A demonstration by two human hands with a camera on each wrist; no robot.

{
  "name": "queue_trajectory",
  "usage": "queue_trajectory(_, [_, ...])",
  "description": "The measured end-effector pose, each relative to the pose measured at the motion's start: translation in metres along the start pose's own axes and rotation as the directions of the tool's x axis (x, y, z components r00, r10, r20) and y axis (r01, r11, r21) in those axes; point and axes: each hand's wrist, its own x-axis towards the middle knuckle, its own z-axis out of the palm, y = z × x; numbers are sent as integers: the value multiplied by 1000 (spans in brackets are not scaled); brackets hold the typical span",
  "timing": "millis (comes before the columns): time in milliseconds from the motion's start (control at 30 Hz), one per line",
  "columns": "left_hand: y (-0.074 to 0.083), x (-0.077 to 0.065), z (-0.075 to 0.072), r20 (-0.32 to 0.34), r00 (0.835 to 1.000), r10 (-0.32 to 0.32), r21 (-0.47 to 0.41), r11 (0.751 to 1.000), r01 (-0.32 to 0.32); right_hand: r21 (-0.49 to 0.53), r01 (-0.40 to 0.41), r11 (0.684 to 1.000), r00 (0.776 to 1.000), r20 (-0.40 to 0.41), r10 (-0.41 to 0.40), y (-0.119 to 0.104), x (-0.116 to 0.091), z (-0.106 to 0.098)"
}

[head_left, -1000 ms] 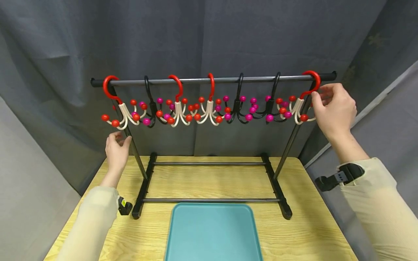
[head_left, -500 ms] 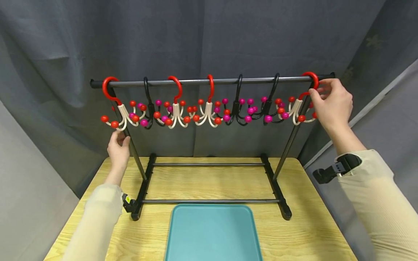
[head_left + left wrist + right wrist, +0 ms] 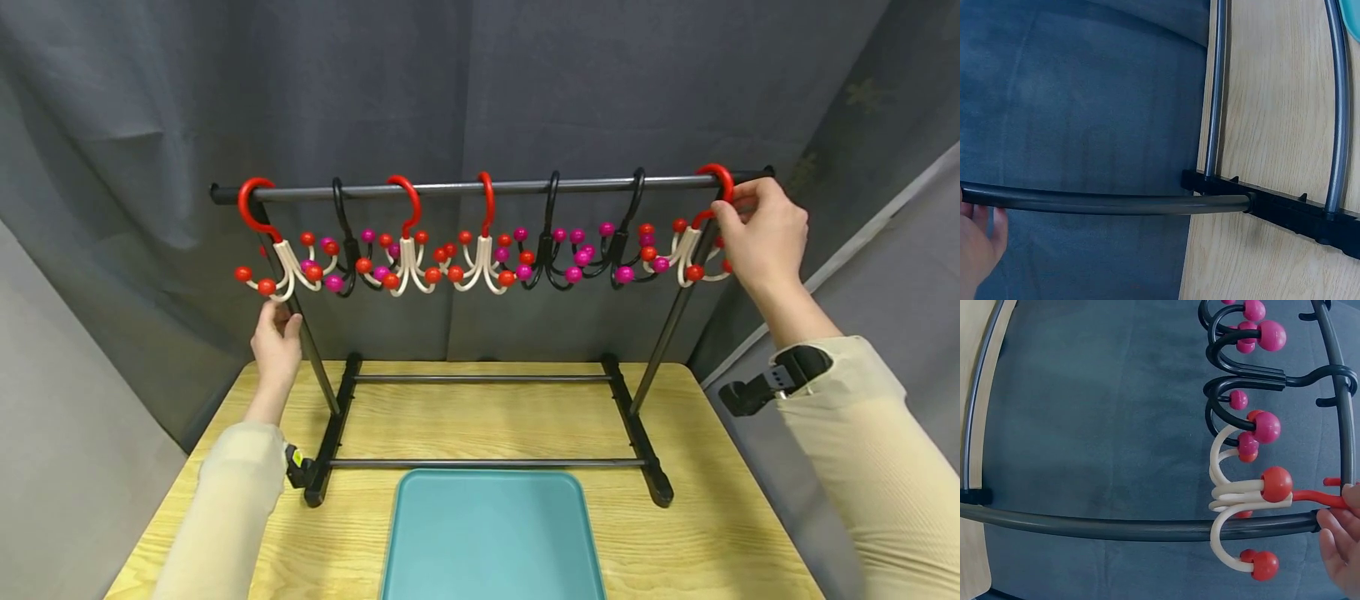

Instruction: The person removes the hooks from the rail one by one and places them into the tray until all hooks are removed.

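In the head view, several hook hangers hang along the top bar of a black metal rack (image 3: 517, 187). At its right end my right hand (image 3: 765, 237) pinches the red hook of a white hanger with red balls (image 3: 684, 250); the right wrist view shows the thumb on that hook (image 3: 1316, 497). My left hand (image 3: 275, 343) holds the rack's left post (image 3: 315, 358), just below the leftmost red-and-white hanger (image 3: 287, 267). Seen from the left wrist, its fingers (image 3: 999, 231) pass behind the post.
Black hangers with pink balls (image 3: 546, 250) hang among the white ones, their arms overlapping in view. The rack's black feet (image 3: 648, 467) stand on a wooden table (image 3: 712, 500). A teal tray (image 3: 491, 533) lies in front, and grey curtains (image 3: 480, 83) surround the table.
My right hand has shifted slightly left onto the red hook, and the rightmost hanger has swung a little. My left hand has moved slightly up and right against the post.
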Motion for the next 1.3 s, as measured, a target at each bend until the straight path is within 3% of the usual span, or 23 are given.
queue_trajectory(400, [-1, 0, 0, 7, 1000, 22, -4, 1000, -22, 56, 25, 998, 997, -80, -20, -22, 4, -16])
queue_trajectory(667, [1, -1, 0, -6, 999, 37, 3, 999, -37, 195, 25, 980, 988, -153, 5, -32, 0, -39])
queue_trajectory(833, [1, -1, 1, -11, 999, 36, 0, 999, -36, 250, 26, 968, 985, -172, 18, -30, -14, -52])
queue_trajectory(1133, [-1, -2, 2, -15, 1000, 26, -21, 999, -26, 173, 90, 981, 971, -232, -48, -13, -51, -55])
queue_trajectory(1300, [-2, -2, 1, -19, 999, 29, -25, 999, -29, 209, 125, 970, 971, -226, -77, -5, -68, -53])
